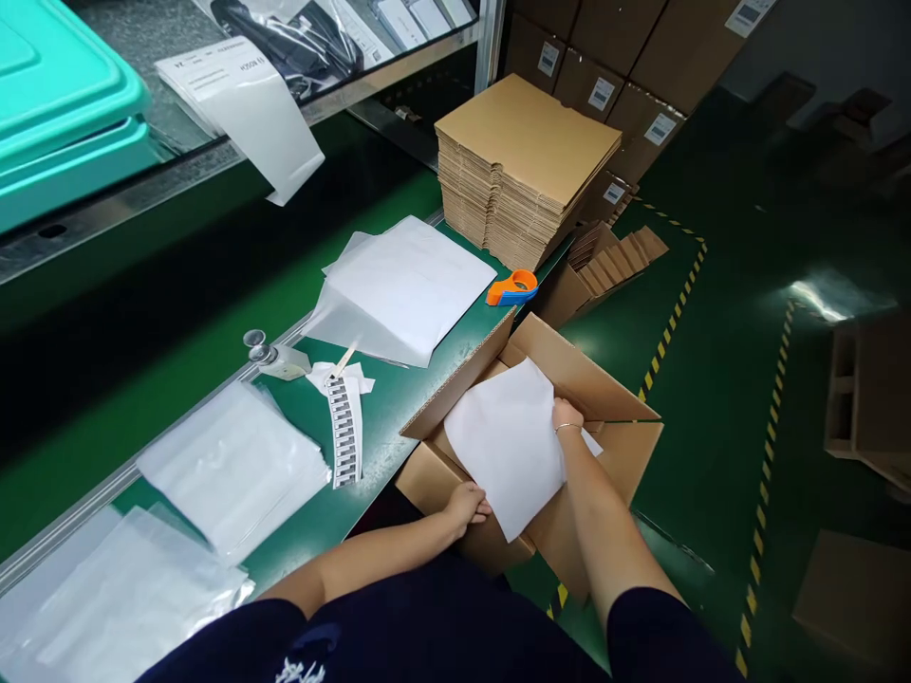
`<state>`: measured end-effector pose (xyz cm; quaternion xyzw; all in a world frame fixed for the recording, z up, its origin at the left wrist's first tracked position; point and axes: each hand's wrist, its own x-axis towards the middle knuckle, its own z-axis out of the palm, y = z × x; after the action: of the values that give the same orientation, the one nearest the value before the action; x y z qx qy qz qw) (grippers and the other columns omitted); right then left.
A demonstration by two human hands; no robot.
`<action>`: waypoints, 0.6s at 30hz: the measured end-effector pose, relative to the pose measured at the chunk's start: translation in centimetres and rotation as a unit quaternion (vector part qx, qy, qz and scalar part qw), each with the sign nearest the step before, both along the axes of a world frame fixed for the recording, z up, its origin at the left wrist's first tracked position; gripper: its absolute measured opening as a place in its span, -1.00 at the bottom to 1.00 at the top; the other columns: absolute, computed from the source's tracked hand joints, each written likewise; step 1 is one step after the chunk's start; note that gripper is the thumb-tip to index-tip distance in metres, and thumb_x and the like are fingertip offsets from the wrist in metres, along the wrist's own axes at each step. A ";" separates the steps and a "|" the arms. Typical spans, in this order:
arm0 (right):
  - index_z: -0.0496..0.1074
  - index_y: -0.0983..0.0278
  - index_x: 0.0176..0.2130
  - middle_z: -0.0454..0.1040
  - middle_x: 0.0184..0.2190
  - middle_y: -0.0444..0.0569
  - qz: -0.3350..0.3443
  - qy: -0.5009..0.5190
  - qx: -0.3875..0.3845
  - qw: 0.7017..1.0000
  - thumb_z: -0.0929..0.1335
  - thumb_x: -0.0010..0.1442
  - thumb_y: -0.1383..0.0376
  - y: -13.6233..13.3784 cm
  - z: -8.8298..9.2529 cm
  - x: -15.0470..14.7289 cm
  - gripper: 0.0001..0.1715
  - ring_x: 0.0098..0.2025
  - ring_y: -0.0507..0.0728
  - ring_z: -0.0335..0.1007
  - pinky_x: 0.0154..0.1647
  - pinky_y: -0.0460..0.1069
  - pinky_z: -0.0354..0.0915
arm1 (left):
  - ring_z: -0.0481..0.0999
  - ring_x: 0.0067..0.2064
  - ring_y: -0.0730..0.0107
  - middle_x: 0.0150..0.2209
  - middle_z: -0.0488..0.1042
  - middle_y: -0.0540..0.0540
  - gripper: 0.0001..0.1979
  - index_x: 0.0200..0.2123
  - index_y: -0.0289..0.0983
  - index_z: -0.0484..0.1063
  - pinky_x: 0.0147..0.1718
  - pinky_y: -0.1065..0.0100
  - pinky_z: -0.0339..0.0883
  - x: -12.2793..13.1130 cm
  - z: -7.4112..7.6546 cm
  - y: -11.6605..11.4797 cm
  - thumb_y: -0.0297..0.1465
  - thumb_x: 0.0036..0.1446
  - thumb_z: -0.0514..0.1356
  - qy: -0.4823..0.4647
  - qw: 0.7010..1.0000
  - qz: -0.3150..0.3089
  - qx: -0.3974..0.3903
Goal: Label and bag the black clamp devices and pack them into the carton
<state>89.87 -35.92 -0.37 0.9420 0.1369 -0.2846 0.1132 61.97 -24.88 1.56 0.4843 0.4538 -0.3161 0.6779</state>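
A large white sheet [502, 436], perhaps paper or thin foam, lies tilted in the mouth of an open cardboard box [594, 375] whose flaps stand spread. My right hand [567, 415] is closed on the sheet's right edge, the fingertips partly hidden. At the sheet's lower left edge, just over the near flap, my left hand [468, 506] is closed with its fingers curled on the margin. The sheet hides most of what is inside the box.
On the green table [399, 408] are stacked white sheets [409, 280], clear plastic bags [234, 465], a label strip [345, 432], a dispenser bottle [277, 359] and an orange-blue tape dispenser [512, 287]. Flat cardboard [527, 142] is piled behind. A shelf [377, 81] overhangs the table.
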 end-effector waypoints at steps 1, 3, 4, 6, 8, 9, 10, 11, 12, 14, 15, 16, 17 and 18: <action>0.42 0.31 0.00 0.45 -0.01 0.04 0.008 0.003 0.003 1.000 0.34 0.36 0.23 0.2 -0.7 0.2 -0.73 -0.06 0.17 0.45 -0.06 0.14 0.44 | 0.51 -0.28 0.42 -0.22 0.49 -0.09 -0.72 -0.09 -0.34 0.41 -0.30 0.32 0.47 0.4 0.0 -0.1 -0.24 0.31 0.14 0.009 1.000 -0.005 -0.015; 0.42 0.31 0.00 0.44 0.00 0.05 0.022 0.010 0.012 1.000 0.35 0.35 0.23 0.8 -2.1 0.7 -0.73 -0.04 0.18 0.44 -0.05 0.15 0.44 | 0.52 -0.30 0.42 -0.27 0.50 -0.07 -0.73 -0.13 -0.33 0.42 -0.30 0.32 0.47 1.0 0.4 -0.4 -0.23 0.31 0.14 0.017 0.999 -0.023 -0.042; 0.42 0.32 0.00 0.44 0.00 0.06 0.028 0.014 0.017 0.999 0.36 0.35 0.23 1.0 -2.6 0.9 -0.72 -0.03 0.19 0.44 -0.04 0.15 0.43 | 0.53 -0.31 0.41 -0.31 0.51 -0.07 -0.75 -0.17 -0.33 0.43 -0.31 0.31 0.47 1.1 0.8 -0.5 -0.23 0.30 0.14 0.016 0.998 -0.036 -0.056; 0.42 0.33 0.00 0.44 0.00 0.06 0.034 0.021 0.026 0.999 0.36 0.34 0.23 1.5 -3.7 1.3 -0.72 -0.02 0.20 0.44 -0.03 0.16 0.43 | 0.56 -0.34 0.35 -0.38 0.53 -0.08 -0.77 -0.29 -0.30 0.45 -0.33 0.28 0.47 1.0 2.1 -0.3 -0.24 0.27 0.17 0.003 0.994 -0.066 -0.083; 0.42 0.31 0.01 0.44 0.00 0.05 0.035 0.026 0.035 0.998 0.36 0.34 0.23 2.0 -4.7 1.6 -0.72 -0.02 0.20 0.43 -0.03 0.17 0.43 | 0.59 -0.35 0.26 -0.40 0.56 -0.11 -0.81 -0.37 -0.25 0.48 -0.32 0.22 0.48 0.2 4.2 1.1 -0.25 0.18 0.24 -0.030 0.989 -0.096 -0.104; 0.42 0.31 0.01 0.44 0.00 0.05 0.032 0.027 0.039 0.998 0.36 0.35 0.23 2.2 -5.2 1.7 -0.71 -0.02 0.20 0.43 -0.03 0.17 0.43 | 0.61 -0.33 0.22 -0.38 0.58 -0.12 -0.84 -0.39 -0.22 0.50 -0.28 0.19 0.48 -0.2 5.6 2.4 -0.25 0.12 0.28 -0.053 0.986 -0.110 -0.112; 0.42 0.30 0.02 0.44 0.01 0.05 0.027 0.028 0.044 0.998 0.36 0.35 0.23 2.4 -5.6 1.7 -0.71 -0.02 0.19 0.43 -0.02 0.17 0.42 | 0.61 -0.30 0.20 -0.35 0.60 -0.12 -0.85 -0.37 -0.20 0.53 -0.22 0.18 0.48 -0.7 7.0 4.1 -0.25 0.07 0.32 -0.080 0.983 -0.120 -0.116; 0.42 0.30 0.02 0.44 0.01 0.05 0.020 0.029 0.048 0.998 0.36 0.35 0.23 2.5 -6.0 1.7 -0.71 -0.02 0.19 0.44 -0.02 0.17 0.42 | 0.62 -0.27 0.20 -0.31 0.61 -0.12 -0.83 -0.34 -0.19 0.55 -0.15 0.17 0.47 -1.0 8.5 6.3 -0.24 0.02 0.35 -0.112 0.979 -0.125 -0.113; 0.42 0.31 0.01 0.44 0.00 0.05 0.011 0.028 0.052 0.998 0.36 0.35 0.22 2.5 -6.3 1.7 -0.71 -0.03 0.19 0.44 -0.02 0.17 0.42 | 0.61 -0.23 0.20 -0.28 0.62 -0.13 -0.79 -0.33 -0.19 0.57 -0.08 0.17 0.45 -1.1 9.9 8.9 -0.20 0.00 0.36 -0.140 0.976 -0.126 -0.108; 0.43 0.32 0.00 0.45 -0.01 0.05 -0.012 0.025 0.060 0.998 0.36 0.34 0.22 2.4 -6.8 1.7 -0.71 -0.04 0.19 0.45 -0.02 0.17 0.42 | 0.61 -0.25 0.19 -0.28 0.61 -0.17 -0.65 -0.27 -0.22 0.55 -0.10 0.13 0.47 -0.6 11.8 14.7 -0.06 0.09 0.25 -0.242 0.968 -0.070 0.006; 0.43 0.33 -0.01 0.46 -0.02 0.06 -0.025 0.021 0.067 0.997 0.37 0.34 0.22 2.2 -6.9 1.6 -0.71 -0.04 0.19 0.45 -0.02 0.17 0.42 | 0.60 -0.28 0.19 -0.33 0.60 -0.18 -0.59 -0.27 -0.26 0.53 -0.15 0.11 0.49 0.1 12.2 17.8 -0.02 0.13 0.19 -0.272 0.954 -0.023 0.119; 0.43 0.34 -0.01 0.46 -0.02 0.06 -0.039 0.014 0.075 0.996 0.37 0.33 0.22 2.1 -7.0 1.6 -0.71 -0.03 0.20 0.44 0.00 0.19 0.41 | 0.59 -0.29 0.20 -0.36 0.58 -0.19 -0.56 -0.26 -0.30 0.51 -0.18 0.11 0.50 1.1 12.1 20.7 -0.02 0.17 0.13 -0.269 0.928 0.026 0.257; 0.43 0.34 0.00 0.46 -0.01 0.06 -0.053 0.003 0.087 0.995 0.37 0.33 0.23 1.9 -7.0 1.5 -0.71 0.00 0.22 0.43 0.03 0.21 0.38 | 0.59 -0.29 0.21 -0.36 0.57 -0.18 -0.56 -0.23 -0.31 0.49 -0.21 0.13 0.51 2.3 11.7 23.4 -0.04 0.20 0.09 -0.235 0.890 0.053 0.388; 0.42 0.33 0.01 0.44 0.01 0.07 -0.066 -0.012 0.101 0.993 0.37 0.33 0.25 1.8 -6.9 1.4 -0.71 0.04 0.24 0.40 0.08 0.24 0.34 | 0.59 -0.24 0.19 -0.29 0.56 -0.21 -0.58 -0.15 -0.33 0.47 -0.19 0.10 0.50 3.6 10.9 25.7 -0.09 0.21 0.08 -0.213 0.871 0.057 0.438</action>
<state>91.24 -34.12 -7.31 0.9589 0.1010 -0.2652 0.0002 65.58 0.85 12.49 0.7607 0.4168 0.0654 0.4932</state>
